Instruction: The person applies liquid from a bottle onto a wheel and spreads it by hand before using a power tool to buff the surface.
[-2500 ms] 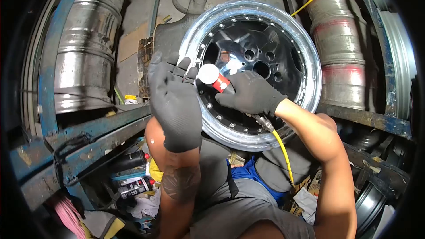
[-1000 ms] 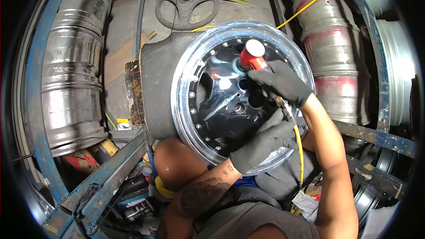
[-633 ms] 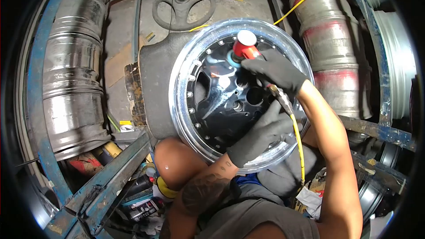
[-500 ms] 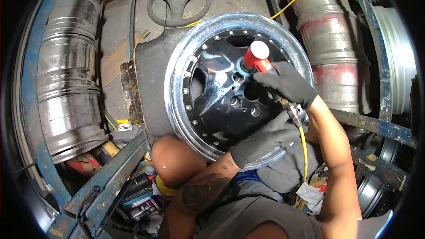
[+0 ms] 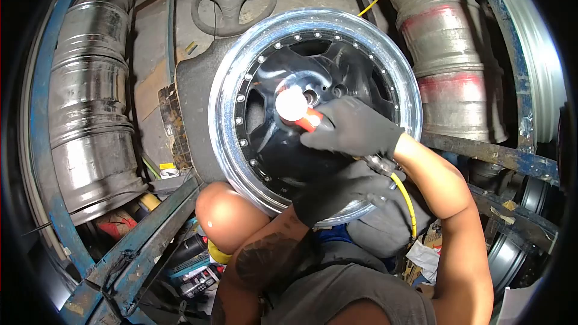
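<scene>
A large wheel with a polished lip, a ring of bolts and a glossy black centre lies tilted before me, near my lap. My right hand, in a dark glove, is closed round a red air polisher with a white round top. The polisher is over the black face, left of the lug holes; its pad is hidden beneath it. My left hand, also gloved, rests across the lower right of the wheel, fingers stretched loosely to the right and slightly blurred. A yellow air hose runs down from the tool's fitting.
Stacked bare metal wheel barrels stand at the left, and more barrels with red marks at the right. Blue steel frames edge both sides. A steering wheel lies beyond the wheel. Dark padding sits under it.
My right hand and the polisher have moved left and slightly down over the black face. My left hand stays at the lower right of the wheel. The whole view has shifted slightly.
</scene>
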Demonstrator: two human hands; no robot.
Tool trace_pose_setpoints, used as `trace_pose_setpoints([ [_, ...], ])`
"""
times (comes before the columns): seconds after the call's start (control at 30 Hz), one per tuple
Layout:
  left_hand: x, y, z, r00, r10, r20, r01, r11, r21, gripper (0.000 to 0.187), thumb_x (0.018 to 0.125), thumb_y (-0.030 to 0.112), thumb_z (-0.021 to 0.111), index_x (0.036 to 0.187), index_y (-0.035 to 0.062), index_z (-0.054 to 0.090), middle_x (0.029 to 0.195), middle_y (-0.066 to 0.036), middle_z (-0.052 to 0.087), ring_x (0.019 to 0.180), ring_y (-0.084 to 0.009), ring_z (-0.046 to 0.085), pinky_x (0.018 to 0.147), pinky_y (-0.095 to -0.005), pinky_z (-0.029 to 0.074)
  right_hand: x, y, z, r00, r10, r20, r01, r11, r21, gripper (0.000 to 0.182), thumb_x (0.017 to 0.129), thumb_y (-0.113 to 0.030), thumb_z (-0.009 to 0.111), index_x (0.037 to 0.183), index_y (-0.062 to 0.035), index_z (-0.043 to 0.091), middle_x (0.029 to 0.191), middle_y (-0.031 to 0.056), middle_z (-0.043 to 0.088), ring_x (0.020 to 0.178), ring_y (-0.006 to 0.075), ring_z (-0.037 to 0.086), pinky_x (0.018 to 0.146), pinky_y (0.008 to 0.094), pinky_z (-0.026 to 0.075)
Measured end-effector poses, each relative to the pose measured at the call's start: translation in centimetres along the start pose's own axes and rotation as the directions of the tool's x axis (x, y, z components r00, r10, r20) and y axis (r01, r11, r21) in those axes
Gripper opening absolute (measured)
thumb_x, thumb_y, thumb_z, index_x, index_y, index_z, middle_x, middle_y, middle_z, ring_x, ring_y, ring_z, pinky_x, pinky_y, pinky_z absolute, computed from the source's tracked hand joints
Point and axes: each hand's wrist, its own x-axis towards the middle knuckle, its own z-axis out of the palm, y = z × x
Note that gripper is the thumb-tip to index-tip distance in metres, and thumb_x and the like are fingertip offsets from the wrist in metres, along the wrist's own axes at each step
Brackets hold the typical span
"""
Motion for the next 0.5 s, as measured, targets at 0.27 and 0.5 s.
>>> trace_pose_setpoints([
  [0.27,2.0,0.1,3.0,1.000,-0.012,-0.012,0.013,0.997,0.072,0.039,0.103,0.030,0.064,0.134,0.0073,0.059,0.120,-0.003,0.062,0.106,-0.0136,0.063,0.091,-0.0312,0.051,-3.7,3.2,0.7,0.965,0.033,-0.260,-0.029,0.999,0.021,0.035,0.090,-0.037,0.074,0.098,-0.0036,0.072,0.076,0.0178,0.069,0.075,0.0311,0.071,0.075,0.0438,0.053],
  [0.5,1.5,1.2,3.1,0.999,-0.007,-0.036,0.008,1.000,0.028,0.054,0.104,0.037,0.060,0.148,0.0083,0.047,0.139,-0.005,0.056,0.115,-0.0165,0.061,0.095,-0.0321,0.050,-3.3,3.3,0.4,0.963,0.218,-0.159,-0.153,0.927,0.343,0.037,0.091,-0.035,0.075,0.090,0.0008,0.070,0.065,0.0062,0.065,0.054,0.0138,0.063,0.054,0.0320,0.049],
])
